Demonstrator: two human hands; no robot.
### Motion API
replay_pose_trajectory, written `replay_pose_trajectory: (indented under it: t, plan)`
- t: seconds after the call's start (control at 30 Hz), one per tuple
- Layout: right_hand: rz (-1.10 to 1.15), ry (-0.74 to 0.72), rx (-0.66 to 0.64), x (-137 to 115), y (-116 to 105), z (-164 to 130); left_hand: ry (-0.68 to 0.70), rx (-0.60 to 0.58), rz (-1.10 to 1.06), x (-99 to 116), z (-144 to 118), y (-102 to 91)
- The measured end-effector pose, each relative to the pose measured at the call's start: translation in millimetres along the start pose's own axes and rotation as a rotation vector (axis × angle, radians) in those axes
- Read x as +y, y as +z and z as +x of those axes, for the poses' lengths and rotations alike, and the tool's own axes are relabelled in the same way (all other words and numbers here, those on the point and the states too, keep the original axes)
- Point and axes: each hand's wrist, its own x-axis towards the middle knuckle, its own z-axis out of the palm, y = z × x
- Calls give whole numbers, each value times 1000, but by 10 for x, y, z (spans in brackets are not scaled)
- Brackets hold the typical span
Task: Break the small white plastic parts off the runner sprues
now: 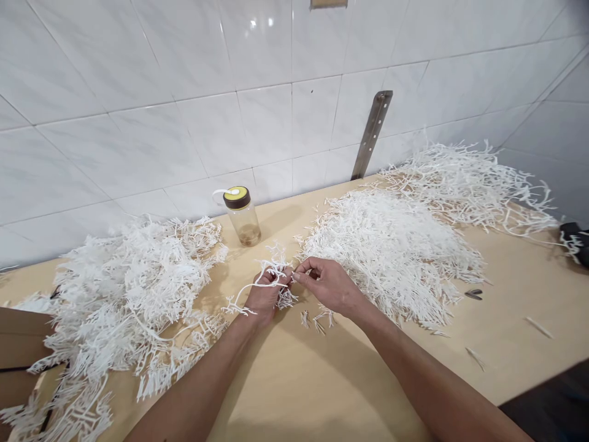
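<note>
My left hand (265, 296) is closed around a white branched plastic strand (239, 301), whose thin twigs stick out above and to the left of the fingers. Close beside it, my right hand (327, 283) pinches with thumb and forefinger at the tips of the left fingers; the small bit in that pinch is too fine to make out clearly. Several short white pieces (318, 322) lie on the table just below the hands. Right behind the right hand spreads a large heap of short white pieces (391, 245).
A tangled pile of white branched strands (133, 288) covers the left side, next to a brown cardboard box (21, 344). Another strand pile (469, 184) sits at the back right. A clear jar with a yellow lid (243, 218) stands behind my hands. A metal bracket (372, 135) leans against the tiled wall.
</note>
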Motion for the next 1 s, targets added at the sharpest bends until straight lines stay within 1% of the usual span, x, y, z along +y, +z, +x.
replay_pose_trajectory:
  t: [0.17,0.43,0.53,0.73,0.8,0.87,0.93,1.0]
  plan:
    - [30,65,-29,5,-5,10,15,8,88,-26,3,7]
    - [-2,68,-53,45,-13,20,34,0,76,-59,19,-17]
    - [-23,7,-56,47,-1,22,28,-2,50,-60,18,-21]
    - [-38,-236,-11,28,82,-18,8,-5,-9,-27,34,9]
    - [-55,-299,-19,-4,95,-48,0,25,-28,-5,44,21]
    - [-60,-334,-16,-44,84,-73,-21,18,-41,10,52,18]
    - [-58,-275,37,-72,51,-85,-23,-25,-37,10,60,-4]
    - [-62,-137,123,-72,4,-82,-15,-51,-34,-7,71,-38]
